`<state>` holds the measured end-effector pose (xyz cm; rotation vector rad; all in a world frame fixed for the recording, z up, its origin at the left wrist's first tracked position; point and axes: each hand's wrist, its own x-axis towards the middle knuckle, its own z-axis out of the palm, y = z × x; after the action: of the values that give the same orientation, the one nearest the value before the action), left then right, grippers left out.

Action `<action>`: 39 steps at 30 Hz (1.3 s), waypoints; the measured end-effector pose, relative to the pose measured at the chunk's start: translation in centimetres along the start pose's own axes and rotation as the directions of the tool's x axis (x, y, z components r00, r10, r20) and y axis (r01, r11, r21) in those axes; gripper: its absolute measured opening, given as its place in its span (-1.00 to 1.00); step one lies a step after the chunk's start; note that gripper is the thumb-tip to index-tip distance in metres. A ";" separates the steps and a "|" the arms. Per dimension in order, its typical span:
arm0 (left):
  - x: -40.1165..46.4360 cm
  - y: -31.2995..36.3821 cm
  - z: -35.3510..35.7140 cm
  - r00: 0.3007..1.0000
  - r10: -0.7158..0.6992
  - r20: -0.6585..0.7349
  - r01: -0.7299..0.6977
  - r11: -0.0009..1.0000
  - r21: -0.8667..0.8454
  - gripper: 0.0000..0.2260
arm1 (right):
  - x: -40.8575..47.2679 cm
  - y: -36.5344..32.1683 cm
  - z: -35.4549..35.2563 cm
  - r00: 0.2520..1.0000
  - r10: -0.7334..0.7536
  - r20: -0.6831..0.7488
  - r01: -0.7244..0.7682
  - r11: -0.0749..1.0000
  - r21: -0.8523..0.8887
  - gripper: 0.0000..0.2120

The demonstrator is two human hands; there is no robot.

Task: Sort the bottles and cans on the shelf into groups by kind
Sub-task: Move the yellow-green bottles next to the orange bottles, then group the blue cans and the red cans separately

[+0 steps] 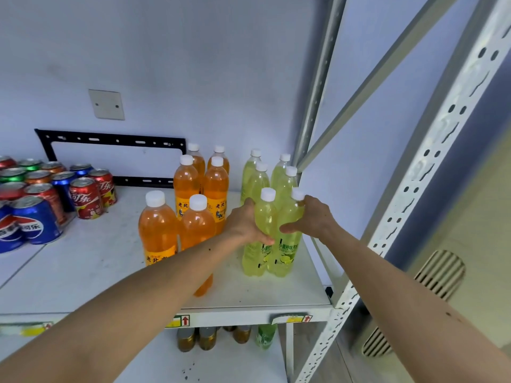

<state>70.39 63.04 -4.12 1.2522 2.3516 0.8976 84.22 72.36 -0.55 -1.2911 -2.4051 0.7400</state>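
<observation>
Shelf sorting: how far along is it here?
Mostly done: orange bottles stand together mid-shelf, green bottles at the right, cans at the left. In hand: left hand and right hand press the two front green bottles together. Left: the cans look mixed by colour.

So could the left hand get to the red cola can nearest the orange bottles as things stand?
Probably yes. The left hand is on a front yellow-green bottle and would have to let go; bare shelf lies in front of the red can, and the orange bottles stand to its right.
</observation>
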 end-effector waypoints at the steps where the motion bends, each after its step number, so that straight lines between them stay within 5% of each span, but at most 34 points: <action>1: 0.0 0.1 -0.2 1.000 0.005 0.006 -0.005 1.000 0.016 -0.08 | 0.1 0.0 0.0 1.000 0.008 0.009 -0.008 1.000 -0.011 -0.21; 8: 0.1 1.9 -3.4 0.994 0.076 0.077 -0.094 0.964 0.250 -0.11 | 0.3 -1.1 -1.3 0.999 0.040 -0.011 -0.041 0.995 -0.095 -0.24; 14: -0.4 4.7 -7.3 0.975 0.115 0.190 -0.201 0.824 0.530 -0.29 | -0.1 -4.2 -4.3 1.000 -0.019 -0.007 0.016 0.940 -0.340 -0.36; 23: -1.5 5.7 -15.6 0.973 0.219 0.065 -0.213 0.762 0.612 -0.39 | -0.5 -13.3 -7.5 0.969 -0.233 -0.081 0.142 0.797 -0.587 -0.50; 39: -4.9 -15.3 -34.9 0.990 0.031 -0.137 0.067 0.755 0.652 -0.45 | -0.6 -35.4 6.4 0.857 -0.510 0.068 0.473 0.726 -0.499 -0.57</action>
<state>44.46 39.51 11.78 1.4259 2.9194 0.1127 57.43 53.76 14.55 -0.7158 -2.7935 -0.1014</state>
